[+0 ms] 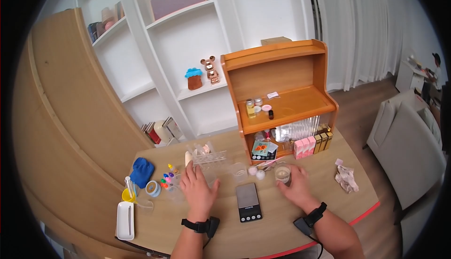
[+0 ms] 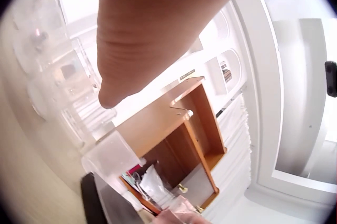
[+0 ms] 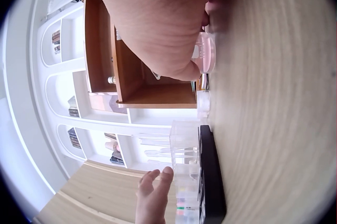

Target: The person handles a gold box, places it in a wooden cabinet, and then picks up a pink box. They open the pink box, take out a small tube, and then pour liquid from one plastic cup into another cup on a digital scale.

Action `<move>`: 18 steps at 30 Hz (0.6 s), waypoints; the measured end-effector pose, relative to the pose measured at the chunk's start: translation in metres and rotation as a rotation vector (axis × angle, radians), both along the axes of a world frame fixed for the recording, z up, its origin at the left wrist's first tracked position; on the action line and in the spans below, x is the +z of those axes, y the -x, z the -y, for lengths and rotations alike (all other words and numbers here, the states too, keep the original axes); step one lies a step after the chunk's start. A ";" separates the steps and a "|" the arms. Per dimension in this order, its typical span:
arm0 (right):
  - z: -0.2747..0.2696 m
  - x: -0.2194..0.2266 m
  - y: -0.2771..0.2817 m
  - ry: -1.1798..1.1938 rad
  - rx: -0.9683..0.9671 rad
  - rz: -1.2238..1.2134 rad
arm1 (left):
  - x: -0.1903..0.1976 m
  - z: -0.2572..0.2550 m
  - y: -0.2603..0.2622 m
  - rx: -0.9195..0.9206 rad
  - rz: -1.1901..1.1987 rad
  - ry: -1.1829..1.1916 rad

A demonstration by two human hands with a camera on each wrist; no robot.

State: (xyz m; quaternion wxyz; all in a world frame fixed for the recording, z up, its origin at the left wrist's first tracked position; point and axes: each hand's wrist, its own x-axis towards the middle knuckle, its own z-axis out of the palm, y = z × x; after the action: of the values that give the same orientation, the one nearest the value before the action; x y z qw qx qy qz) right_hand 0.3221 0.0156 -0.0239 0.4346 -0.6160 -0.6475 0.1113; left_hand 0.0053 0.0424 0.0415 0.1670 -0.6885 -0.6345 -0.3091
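My right hand [image 1: 297, 186] grips a small clear round container [image 1: 282, 172] on the table, right of the scale. Its contents look pale in the head view; the right wrist view shows the container [image 3: 209, 53] with a pink tint and the thumb against its side. Fingers spread and relaxed, my left hand [image 1: 197, 191] is held beside a clear plastic rack [image 1: 211, 159] and several clear cups. A black pocket scale [image 1: 248, 201] with a grey plate lies between the hands. Behind it stands a clear beaker [image 1: 239, 172], with white round pieces [image 1: 257, 172] close by.
A wooden shelf unit [image 1: 282, 101] holds bottles, boxes and packets at the back. To the left are colourful dropper bottles [image 1: 167, 180], a tape roll [image 1: 152, 189], a blue cloth [image 1: 142, 172], a yellow cup [image 1: 128, 194] and a white tray [image 1: 125, 221]. A crumpled cloth [image 1: 346, 179] lies right.
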 end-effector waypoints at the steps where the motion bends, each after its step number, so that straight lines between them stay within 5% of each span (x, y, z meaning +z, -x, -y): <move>1: 0.000 0.001 0.000 0.006 -0.011 -0.006 | -0.003 -0.003 0.005 0.022 -0.048 0.055; 7: 0.002 0.003 -0.001 0.009 -0.020 0.010 | -0.023 -0.012 0.018 0.009 -0.056 0.129; 11: 0.003 0.009 -0.001 0.029 0.008 0.009 | -0.004 0.000 0.015 -0.034 -0.012 0.008; 13: 0.005 0.012 0.002 0.041 -0.003 -0.003 | 0.006 0.011 0.010 -0.320 0.246 0.111; 16: 0.004 0.014 0.005 0.045 0.044 -0.080 | 0.003 0.034 -0.017 -0.506 0.573 0.377; 18: 0.006 0.012 0.010 0.003 0.043 -0.046 | -0.001 0.041 -0.033 -0.530 0.529 0.407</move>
State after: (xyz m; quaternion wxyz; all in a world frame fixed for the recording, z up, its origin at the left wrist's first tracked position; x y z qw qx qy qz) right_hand 0.3119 0.0093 -0.0121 0.4460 -0.5999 -0.6503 0.1354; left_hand 0.0378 0.0011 0.0406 -0.2262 -0.7436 -0.5046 -0.3760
